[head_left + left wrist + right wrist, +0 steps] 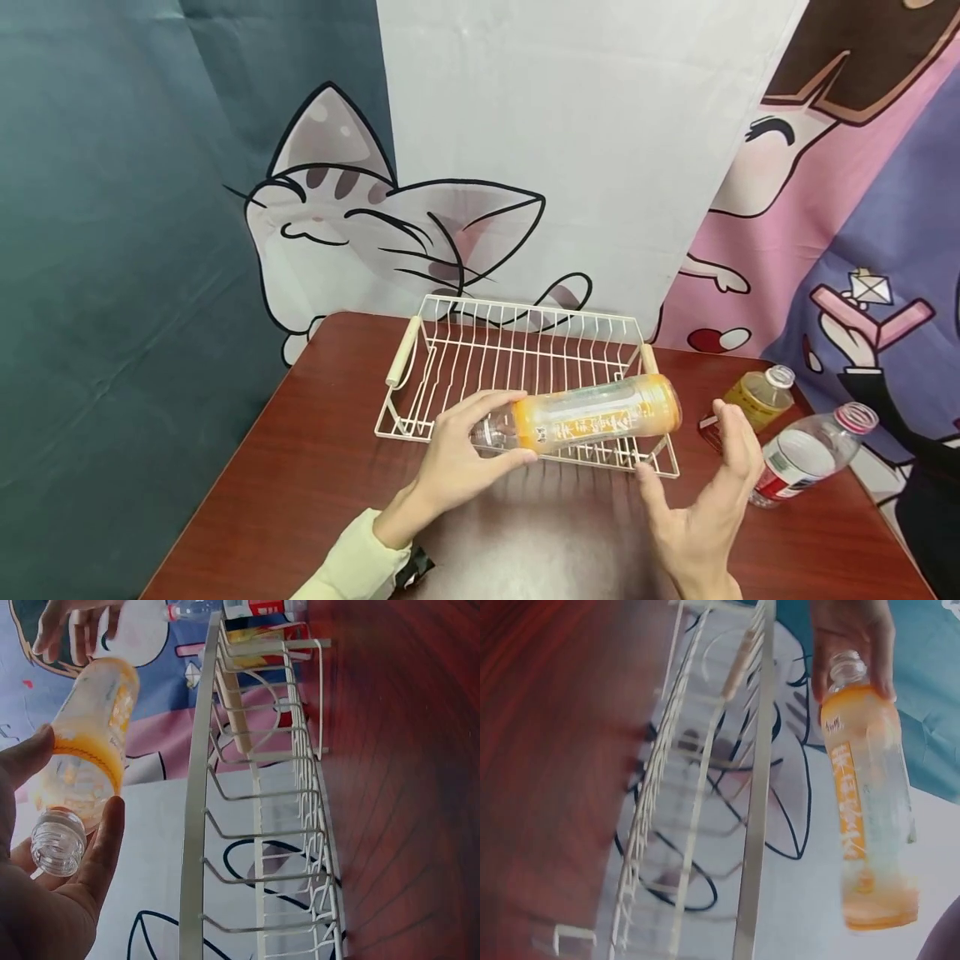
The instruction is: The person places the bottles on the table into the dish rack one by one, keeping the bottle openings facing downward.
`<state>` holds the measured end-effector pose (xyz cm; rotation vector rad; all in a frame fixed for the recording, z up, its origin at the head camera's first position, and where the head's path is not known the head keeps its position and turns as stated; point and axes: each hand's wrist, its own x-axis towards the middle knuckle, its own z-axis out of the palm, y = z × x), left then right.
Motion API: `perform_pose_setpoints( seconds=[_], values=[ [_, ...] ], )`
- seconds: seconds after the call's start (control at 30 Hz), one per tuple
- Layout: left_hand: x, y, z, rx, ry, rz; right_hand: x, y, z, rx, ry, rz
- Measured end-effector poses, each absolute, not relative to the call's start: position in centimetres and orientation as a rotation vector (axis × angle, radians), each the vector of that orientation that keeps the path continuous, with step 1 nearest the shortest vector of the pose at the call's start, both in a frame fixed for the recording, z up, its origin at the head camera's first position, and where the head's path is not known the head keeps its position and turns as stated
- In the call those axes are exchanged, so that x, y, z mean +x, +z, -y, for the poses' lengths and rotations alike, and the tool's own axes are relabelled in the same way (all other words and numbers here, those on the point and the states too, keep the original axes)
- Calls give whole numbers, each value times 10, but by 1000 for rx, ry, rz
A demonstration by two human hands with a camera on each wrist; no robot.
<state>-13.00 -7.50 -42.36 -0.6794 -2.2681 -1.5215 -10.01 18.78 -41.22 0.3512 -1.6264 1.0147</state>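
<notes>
A clear plastic bottle with an orange label lies sideways in the air over the front of a white wire dish rack. My left hand grips it near the neck, thumb below and fingers above. In the left wrist view the bottle's uncapped mouth points toward the camera. My right hand is off the bottle's base end, thumb and fingers spread with nothing between them. Through the right wrist view the bottle hangs from the left hand, its base toward the right hand.
To the right of the rack stand a bottle with a yellow label and a clear bottle with a red and white label. The rack has wooden handles at its ends. A printed cloth hangs behind the reddish-brown table.
</notes>
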Motion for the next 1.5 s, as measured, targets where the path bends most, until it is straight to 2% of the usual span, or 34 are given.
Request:
perform_pose_setpoints(
  seconds=[0.27, 0.53, 0.93, 1.5],
  values=[
    [-124, -428, 65, -650, -1866, 2049, -96, -415, -181, 378, 1992, 1365],
    [-121, -432, 50, -699, -2322, 1829, -96, -406, -168, 366, 2370, 1346],
    [-114, -438, 40, -678, -2377, 1804, -101, -396, -157, 381, 2463, 1255],
    [-115, -435, 46, -619, -2358, 1901, -105, -388, -153, 217, 2423, 1403]
  ],
)
